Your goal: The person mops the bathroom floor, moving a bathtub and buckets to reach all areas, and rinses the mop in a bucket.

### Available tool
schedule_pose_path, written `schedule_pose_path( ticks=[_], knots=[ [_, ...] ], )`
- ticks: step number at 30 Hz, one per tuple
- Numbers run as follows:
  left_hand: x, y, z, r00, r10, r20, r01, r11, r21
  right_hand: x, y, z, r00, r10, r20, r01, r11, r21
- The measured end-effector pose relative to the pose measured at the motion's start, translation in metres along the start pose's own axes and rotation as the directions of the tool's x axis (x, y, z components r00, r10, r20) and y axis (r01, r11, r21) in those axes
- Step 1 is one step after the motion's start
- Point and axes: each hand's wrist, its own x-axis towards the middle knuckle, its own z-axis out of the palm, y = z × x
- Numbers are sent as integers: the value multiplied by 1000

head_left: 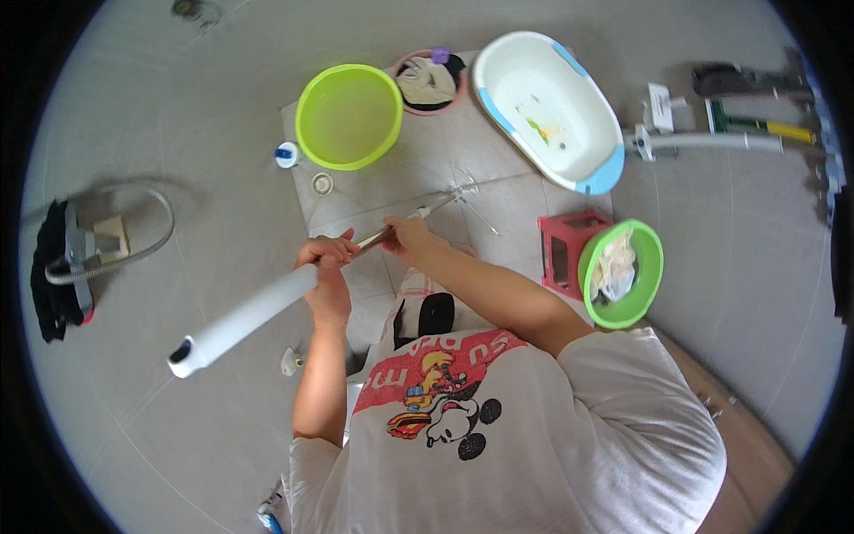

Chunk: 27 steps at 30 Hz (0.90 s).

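Observation:
A long pole runs slantwise across the middle, with a thick white tube at the near-left end and a thin metal rod beyond it. The tube's near end shows a dark round opening. My left hand is closed around the pole where tube meets rod. Farther along the rod, my right hand grips it with bent fingers. At the pole's far end, low over the tiles, several thin pale prongs spread out; what they belong to is too fine to tell.
Beyond the pole stand a lime-green basin, a pink basin with cloths and a white-and-blue baby bathtub. At right are a red stool and a green basin holding cloth. A hose hangs left.

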Motion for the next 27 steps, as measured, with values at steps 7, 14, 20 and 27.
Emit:
schedule_pose_path(
  ticks=[7,14,20,27],
  knots=[
    [-36,4,67,940,82,331,-161,962,220,4,-16,-128,956,-212,-205,283,852,441],
    [-30,-8,85,924,-98,370,34,984,177,-2,-24,-164,874,-179,-451,433,708,558],
    [-3,-37,86,866,-273,419,230,961,152,35,-23,-180,826,-190,-531,487,716,500],
    [-1,-14,-5,957,-270,101,236,934,267,88,4,-99,906,-107,-409,251,915,317]
  ],
)
